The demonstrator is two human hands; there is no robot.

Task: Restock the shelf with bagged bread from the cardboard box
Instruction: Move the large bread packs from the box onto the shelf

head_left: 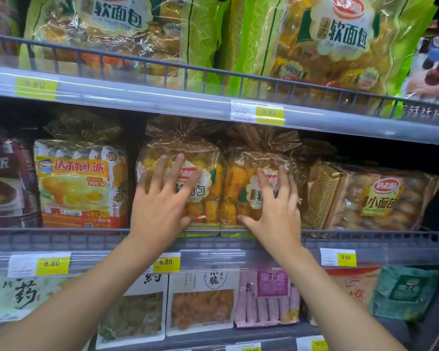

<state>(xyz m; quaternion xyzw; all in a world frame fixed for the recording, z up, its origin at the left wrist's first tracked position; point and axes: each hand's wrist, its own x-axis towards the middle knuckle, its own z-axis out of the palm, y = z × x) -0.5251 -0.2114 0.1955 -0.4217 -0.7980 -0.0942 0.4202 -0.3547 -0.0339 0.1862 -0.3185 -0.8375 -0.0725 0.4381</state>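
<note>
Supermarket shelving fills the view in three tiers, each fronted by a grey wire rail and a clear price strip.

Nearest, both my bare forearms rise from the bottom edge and cross in front of the lowest tier. That tier holds white packs of fried snacks (200,302) and, to their right, a pink pack of rolls (269,297).

Above these runs the middle shelf rail (61,239). Its strip carries a yellow 6.80 tag (166,262) beneath my left wrist and a 9.90 tag (346,257) further right.

My left hand (160,196) lies flat against the front of the left bread bag (208,201), fingers straight and spread, thumb out near the bag's lower edge. It holds nothing in a curl. My right hand (274,206) lies the same way on the right bread bag (238,191), fingers spread over the label, thumb pointing inward at the base. Neither hand grips; both rest open-palmed on the wrapping.

Both bags stand upright on the middle shelf behind the rail, touching side by side, their tied tops just under the shelf above.

A yellow pie bag (79,183) stands to their left. A brown small-bread bag (375,196) leans to their right.

Furthest up, the top shelf carries large green soft-bread bags (345,41), with a 9.90 label (269,112) on its strip.
</note>
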